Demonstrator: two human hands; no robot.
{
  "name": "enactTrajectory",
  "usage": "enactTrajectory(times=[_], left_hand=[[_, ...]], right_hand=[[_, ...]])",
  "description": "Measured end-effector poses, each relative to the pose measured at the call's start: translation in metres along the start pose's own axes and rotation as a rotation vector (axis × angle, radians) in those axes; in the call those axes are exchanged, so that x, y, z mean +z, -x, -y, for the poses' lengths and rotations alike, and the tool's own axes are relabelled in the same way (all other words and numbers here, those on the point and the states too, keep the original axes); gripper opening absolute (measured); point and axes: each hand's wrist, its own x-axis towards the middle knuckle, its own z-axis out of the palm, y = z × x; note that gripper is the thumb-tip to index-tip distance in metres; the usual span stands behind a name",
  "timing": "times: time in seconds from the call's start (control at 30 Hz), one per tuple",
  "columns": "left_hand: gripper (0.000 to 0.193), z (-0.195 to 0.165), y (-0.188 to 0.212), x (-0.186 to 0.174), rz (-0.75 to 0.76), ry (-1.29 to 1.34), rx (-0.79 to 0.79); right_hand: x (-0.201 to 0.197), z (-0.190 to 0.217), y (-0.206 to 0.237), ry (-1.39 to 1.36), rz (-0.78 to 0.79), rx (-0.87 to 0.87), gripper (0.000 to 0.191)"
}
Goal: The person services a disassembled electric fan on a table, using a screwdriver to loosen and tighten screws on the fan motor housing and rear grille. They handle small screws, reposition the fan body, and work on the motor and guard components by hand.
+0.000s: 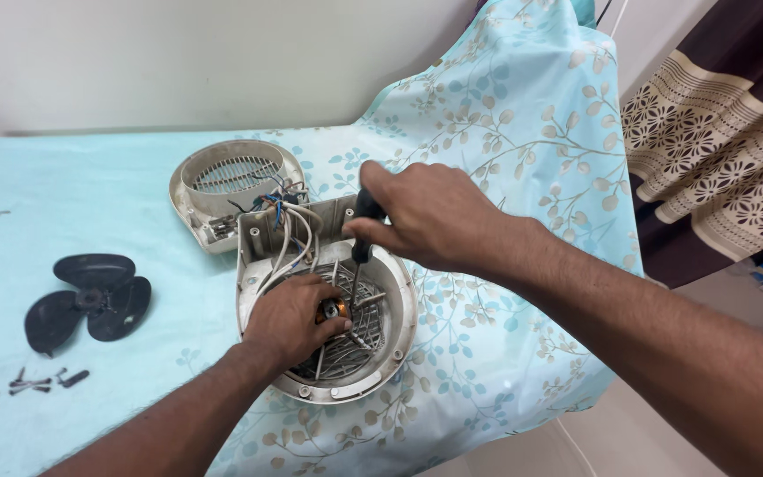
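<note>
Fingers of the left hand (pixel 291 316) clamp the small copper-coloured motor (pixel 330 310) inside the round cream plastic fan housing (pixel 399 305); the right hand (pixel 426 215) grips a black-handled screwdriver (pixel 364 231) above it (a slip could nick the loose wires (pixel 286 231) at the housing's far edge).

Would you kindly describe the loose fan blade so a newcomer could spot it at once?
Start at the light blue cloth covering the table and look to its left side. The fan blade lies flat there, just above a small pile of screws. It is the only dark, lobed piece, unlike the cream housings.
</note>
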Motion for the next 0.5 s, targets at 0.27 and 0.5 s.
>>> enactTrajectory(times=[0.27, 0.5], left_hand=[[0.045, 0.0, 0.001, -0.001, -0.005, 0.018, 0.007], [0.046, 0.013, -0.009, -0.008, 0.012, 0.027, -0.004]], right_hand=[[-0.01, 0.003, -0.002, 0.048, 0.063, 0.143, 0.04], [-0.016, 0.005, -0.026, -0.008, 0.112, -0.122, 0.04]])
